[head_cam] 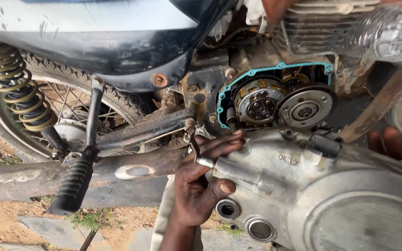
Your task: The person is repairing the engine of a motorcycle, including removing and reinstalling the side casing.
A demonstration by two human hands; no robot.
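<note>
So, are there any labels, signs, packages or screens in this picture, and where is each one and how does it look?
Embossed marking: a short raised line of letters on the grey metal engine cover, near its upper edge, same dull silver as the metal, at.
Clear plastic wrap: top right by the cylinder fins, crumpled, transparent, no print that can be made out.
No paper labels, signs or screens are in view.

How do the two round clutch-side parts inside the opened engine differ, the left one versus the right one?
The left round part is ringed by gear teeth, with yellowish segments and a cluster of small holes on its face; the right round disc is smooth-edged and plainer, with a few bolts around a central hub. The left one sits deeper in the case; the right one overlaps it in front. Both are grey metal, inside the teal gasket.
</note>
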